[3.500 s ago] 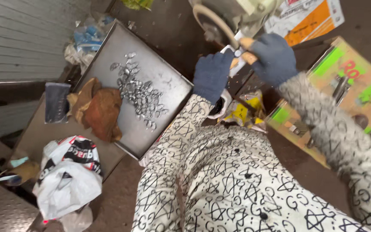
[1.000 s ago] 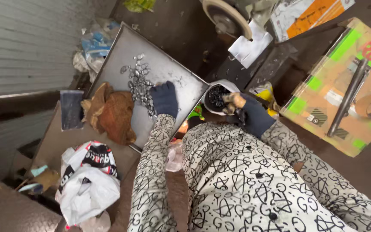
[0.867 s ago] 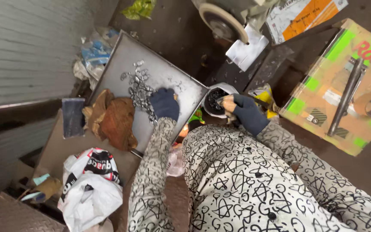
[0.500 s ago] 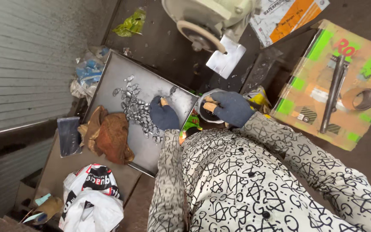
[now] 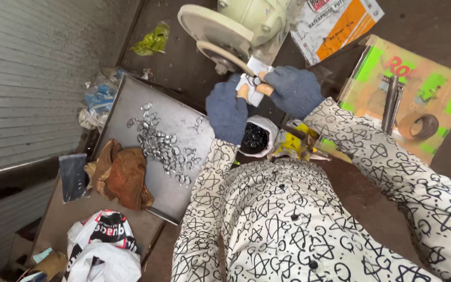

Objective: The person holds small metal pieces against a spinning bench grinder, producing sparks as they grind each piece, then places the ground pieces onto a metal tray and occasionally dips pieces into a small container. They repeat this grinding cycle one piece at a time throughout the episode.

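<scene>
Both my arms reach forward from my chest in patterned black-and-white sleeves, elbows bent, and my hands meet close together out in front of me. My left hand (image 5: 227, 110), in a dark blue knitted glove, is raised with its back toward me, a bare fingertip poking through the glove near the top. My right hand (image 5: 293, 90), gloved the same way, sits just beside it with fingers curled inward in a pinch, a bare fingertip showing too.
</scene>
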Action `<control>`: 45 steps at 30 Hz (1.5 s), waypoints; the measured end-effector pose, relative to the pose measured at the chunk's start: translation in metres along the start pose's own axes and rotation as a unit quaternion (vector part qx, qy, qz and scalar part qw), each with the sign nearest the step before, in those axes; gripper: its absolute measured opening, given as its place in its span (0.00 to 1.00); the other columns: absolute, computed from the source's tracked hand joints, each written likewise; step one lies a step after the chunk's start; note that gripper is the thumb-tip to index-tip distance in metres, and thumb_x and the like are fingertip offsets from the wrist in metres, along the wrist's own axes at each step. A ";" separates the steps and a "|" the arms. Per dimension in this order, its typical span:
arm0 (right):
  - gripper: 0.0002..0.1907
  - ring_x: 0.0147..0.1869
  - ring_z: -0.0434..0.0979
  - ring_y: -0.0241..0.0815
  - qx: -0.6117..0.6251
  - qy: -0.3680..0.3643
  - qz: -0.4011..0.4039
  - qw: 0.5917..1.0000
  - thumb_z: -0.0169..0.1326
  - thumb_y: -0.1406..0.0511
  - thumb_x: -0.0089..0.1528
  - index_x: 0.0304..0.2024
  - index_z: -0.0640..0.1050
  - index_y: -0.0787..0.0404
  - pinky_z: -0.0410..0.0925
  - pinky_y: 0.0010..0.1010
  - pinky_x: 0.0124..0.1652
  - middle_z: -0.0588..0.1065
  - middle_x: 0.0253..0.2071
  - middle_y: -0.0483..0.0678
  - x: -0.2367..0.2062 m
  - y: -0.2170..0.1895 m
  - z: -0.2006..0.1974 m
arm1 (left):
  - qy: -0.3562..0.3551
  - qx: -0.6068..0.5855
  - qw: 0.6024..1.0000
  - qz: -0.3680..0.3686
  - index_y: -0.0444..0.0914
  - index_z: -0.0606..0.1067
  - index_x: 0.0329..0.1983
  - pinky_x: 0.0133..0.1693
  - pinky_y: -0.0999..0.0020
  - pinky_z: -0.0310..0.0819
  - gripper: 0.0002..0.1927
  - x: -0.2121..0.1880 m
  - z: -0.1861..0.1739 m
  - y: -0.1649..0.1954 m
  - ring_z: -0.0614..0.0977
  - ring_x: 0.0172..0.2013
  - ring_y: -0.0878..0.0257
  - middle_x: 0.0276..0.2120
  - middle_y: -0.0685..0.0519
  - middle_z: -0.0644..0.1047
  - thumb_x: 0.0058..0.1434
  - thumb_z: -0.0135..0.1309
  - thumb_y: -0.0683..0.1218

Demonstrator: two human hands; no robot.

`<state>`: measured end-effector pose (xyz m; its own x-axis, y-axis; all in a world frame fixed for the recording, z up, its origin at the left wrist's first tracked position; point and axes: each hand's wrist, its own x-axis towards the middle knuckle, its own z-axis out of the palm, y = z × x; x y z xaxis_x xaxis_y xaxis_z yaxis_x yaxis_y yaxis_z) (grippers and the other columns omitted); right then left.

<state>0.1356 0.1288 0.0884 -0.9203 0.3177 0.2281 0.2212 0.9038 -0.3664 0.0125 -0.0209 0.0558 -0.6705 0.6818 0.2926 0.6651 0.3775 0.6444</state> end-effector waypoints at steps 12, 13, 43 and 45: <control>0.16 0.37 0.77 0.51 0.036 -0.090 -0.107 0.990 0.60 0.53 0.66 0.46 0.79 0.57 0.69 0.42 0.34 0.73 0.31 0.49 0.032 0.046 0.004 | -0.112 0.240 0.961 0.082 0.45 0.75 0.43 0.35 0.56 0.71 0.13 0.017 0.039 -0.037 0.79 0.32 0.55 0.30 0.52 0.74 0.64 0.57 0.56; 0.16 0.38 0.77 0.51 0.042 -0.092 -0.140 0.985 0.59 0.54 0.65 0.47 0.80 0.57 0.69 0.42 0.34 0.73 0.31 0.49 0.039 0.051 0.003 | -0.106 0.240 0.962 0.080 0.43 0.75 0.43 0.35 0.56 0.70 0.16 0.014 0.042 -0.038 0.79 0.31 0.54 0.29 0.52 0.73 0.66 0.57 0.59; 0.20 0.32 0.77 0.50 0.089 -0.087 -0.094 0.988 0.56 0.55 0.65 0.57 0.76 0.55 0.68 0.40 0.28 0.72 0.29 0.50 -0.037 -0.047 0.007 | -0.254 -0.265 0.914 -0.175 0.37 0.68 0.67 0.57 0.59 0.74 0.21 -0.055 -0.043 -0.026 0.81 0.56 0.52 0.58 0.41 0.78 0.73 0.44 0.47; 0.19 0.28 0.75 0.51 0.047 -0.074 -0.068 0.994 0.57 0.53 0.65 0.54 0.78 0.52 0.67 0.42 0.28 0.71 0.26 0.50 -0.031 -0.039 -0.005 | -0.250 -0.287 0.903 -0.200 0.38 0.68 0.67 0.54 0.59 0.77 0.21 -0.035 -0.043 -0.006 0.83 0.51 0.53 0.53 0.43 0.79 0.73 0.43 0.48</control>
<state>0.1569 0.0855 0.1002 -0.9784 0.1425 0.1495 0.0665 0.9027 -0.4252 0.0178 -0.0733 0.0721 -0.4917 0.8148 -0.3071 0.0270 0.3668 0.9299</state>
